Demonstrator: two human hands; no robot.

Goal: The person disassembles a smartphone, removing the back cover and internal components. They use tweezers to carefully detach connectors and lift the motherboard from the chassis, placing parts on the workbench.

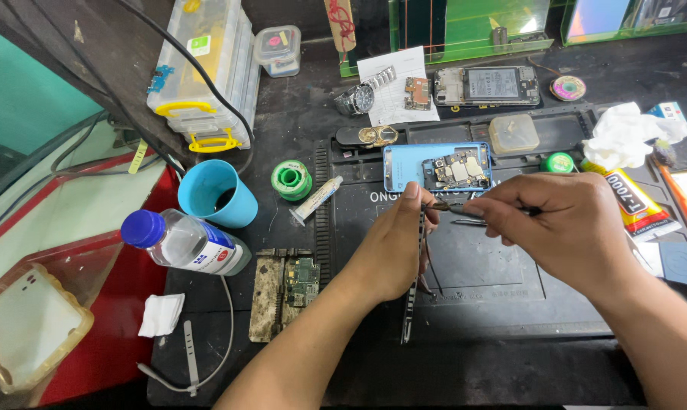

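**Two hands meet over an opened blue phone**

Both hands hover above the dark rubber work mat (480, 273), which covers the middle of the black surface (298, 114). The left hand (393, 247) comes in from seven o'clock, its grip closed on a thin dark strip-like part (413, 292) that hangs down from thumb and fingers toward six o'clock. The right hand (560, 228) enters from four o'clock, its grip pinched shut on slim metal tweezers (465, 212), whose tips point toward nine o'clock and meet the left thumb.

Just beyond the fingertips, at twelve o'clock, lies the blue phone frame with its bare circuit board (437, 167), flat on the mat's far edge.

At ten o'clock stand a light blue plastic cup (216, 193) and a green solder spool (291, 181), with a small white tube (317, 199) between spool and mat. A clear bottle with a blue cap (184, 241) lies on its side at nine o'clock, a corroded green circuit board (286, 292) just beside the left wrist. At two o'clock a crumpled white tissue (628, 129) and a yellow glue tube (632, 201) crowd the right hand's side. The mat under the hands, toward six o'clock, is bare and gives the most room.
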